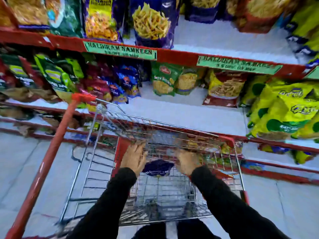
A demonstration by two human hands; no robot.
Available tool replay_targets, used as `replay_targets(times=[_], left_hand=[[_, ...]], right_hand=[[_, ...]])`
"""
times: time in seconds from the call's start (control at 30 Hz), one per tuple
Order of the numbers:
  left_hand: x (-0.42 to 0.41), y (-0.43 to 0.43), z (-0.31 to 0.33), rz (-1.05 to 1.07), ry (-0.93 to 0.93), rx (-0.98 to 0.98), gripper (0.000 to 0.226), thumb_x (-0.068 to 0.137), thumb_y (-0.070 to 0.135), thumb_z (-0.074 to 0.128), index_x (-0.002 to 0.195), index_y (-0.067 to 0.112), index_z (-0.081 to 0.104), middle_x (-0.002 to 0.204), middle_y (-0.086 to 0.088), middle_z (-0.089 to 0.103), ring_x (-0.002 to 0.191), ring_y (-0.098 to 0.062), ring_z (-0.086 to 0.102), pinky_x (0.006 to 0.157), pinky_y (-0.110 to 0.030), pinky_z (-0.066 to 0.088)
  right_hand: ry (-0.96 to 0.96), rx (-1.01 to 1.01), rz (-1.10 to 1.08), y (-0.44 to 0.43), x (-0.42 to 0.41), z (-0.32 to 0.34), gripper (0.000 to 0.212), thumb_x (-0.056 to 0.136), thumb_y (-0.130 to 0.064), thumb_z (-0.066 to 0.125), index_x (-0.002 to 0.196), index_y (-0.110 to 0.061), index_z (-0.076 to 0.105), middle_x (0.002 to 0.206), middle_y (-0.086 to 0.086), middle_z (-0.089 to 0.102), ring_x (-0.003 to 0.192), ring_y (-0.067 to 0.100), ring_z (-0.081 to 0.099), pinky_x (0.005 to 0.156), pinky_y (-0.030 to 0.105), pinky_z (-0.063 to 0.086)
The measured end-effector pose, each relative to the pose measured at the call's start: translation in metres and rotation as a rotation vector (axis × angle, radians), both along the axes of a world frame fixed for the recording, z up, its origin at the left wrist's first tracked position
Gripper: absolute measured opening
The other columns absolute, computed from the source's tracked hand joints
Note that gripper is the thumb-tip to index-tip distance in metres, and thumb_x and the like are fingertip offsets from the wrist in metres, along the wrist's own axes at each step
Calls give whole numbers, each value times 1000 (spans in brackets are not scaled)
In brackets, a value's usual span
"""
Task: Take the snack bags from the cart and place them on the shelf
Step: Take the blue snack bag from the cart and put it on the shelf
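A wire shopping cart with red trim stands in front of me, against the snack shelves. Low inside it lies a dark purple snack bag. Both my black-sleeved arms reach down into the cart. My left hand is at the bag's left side and my right hand at its right side, fingers stretched forward and apart. Motion blur hides whether the palms touch the bag. The middle shelf behind the cart has a bare white stretch between its bags.
A long red cart handle runs diagonally at the left. Red-edged shelves hold packed snack bags: purple ones above, green and maroon ones in the middle row, yellow bags at the right. More packets fill the lowest shelf. Grey tiled floor lies below.
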State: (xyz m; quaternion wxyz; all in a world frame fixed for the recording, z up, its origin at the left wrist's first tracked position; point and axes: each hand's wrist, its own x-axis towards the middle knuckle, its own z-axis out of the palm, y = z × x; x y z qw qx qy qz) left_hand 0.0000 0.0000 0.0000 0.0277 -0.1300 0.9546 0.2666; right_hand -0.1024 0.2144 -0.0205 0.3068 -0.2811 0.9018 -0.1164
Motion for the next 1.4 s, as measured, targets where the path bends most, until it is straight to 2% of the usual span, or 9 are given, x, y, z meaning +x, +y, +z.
replay_targets(times=[0.1,0.17,0.53,0.7,0.9,1.1,1.2,1.3,1.4], left_hand=[[16,-16,-35,-28,-273,104,69,73,26,41,141,19,37,144,-11,47,131,-28,46,111,-36,39],[25,-20,-51,-25,-437,147,82,63,15,49,139,39,32,140,-6,49,124,-28,52,105,-35,46],[15,-13,-70,293,-469,127,25,84,23,65,108,23,69,98,-13,75,92,-32,70,83,-37,57],[15,-4,-54,452,-246,305,24,83,24,68,105,15,69,95,-9,74,80,-23,68,75,-24,51],[3,28,1,539,-4,645,26,86,12,64,109,0,64,101,-11,65,96,-21,59,82,-17,51],[-32,54,59,572,265,863,9,83,-4,64,83,5,64,72,4,62,54,12,57,58,-4,48],[-55,66,90,558,395,975,19,83,-3,63,102,-3,62,78,4,65,70,0,59,70,-11,50],[-79,79,135,482,492,1019,21,85,4,64,106,3,61,94,3,63,81,-5,58,75,-10,50],[-105,89,178,401,578,1072,22,81,20,69,98,7,62,96,-6,68,91,-15,61,92,-36,49]], right_hand=[[-77,103,3,-8,5,-5,44,85,-13,55,129,-13,52,113,16,63,94,32,61,78,35,48],[-131,172,-5,-11,8,-12,34,83,-9,56,116,-17,56,90,11,64,82,30,58,69,32,44],[-69,1,-321,-14,7,-35,24,91,-15,59,111,-21,70,112,3,72,103,22,65,96,37,53],[-105,-226,-440,13,7,-11,21,89,-18,63,108,-15,71,109,6,73,99,20,65,95,37,52],[-156,-481,-516,49,2,48,16,86,-17,67,101,-15,72,93,-6,70,85,2,63,90,33,55],[-16,-769,-631,75,-13,98,14,77,-18,77,91,-14,74,91,6,76,85,17,72,84,35,58],[31,-949,-689,83,-23,132,8,77,-14,77,78,-22,74,79,4,76,68,12,67,71,28,54],[94,-1117,-703,91,-39,174,31,78,-7,76,58,-29,68,55,-15,68,58,2,60,59,21,49],[149,-1278,-678,98,-58,213,31,80,-2,73,63,-28,67,58,-17,69,60,-3,62,60,16,50]])
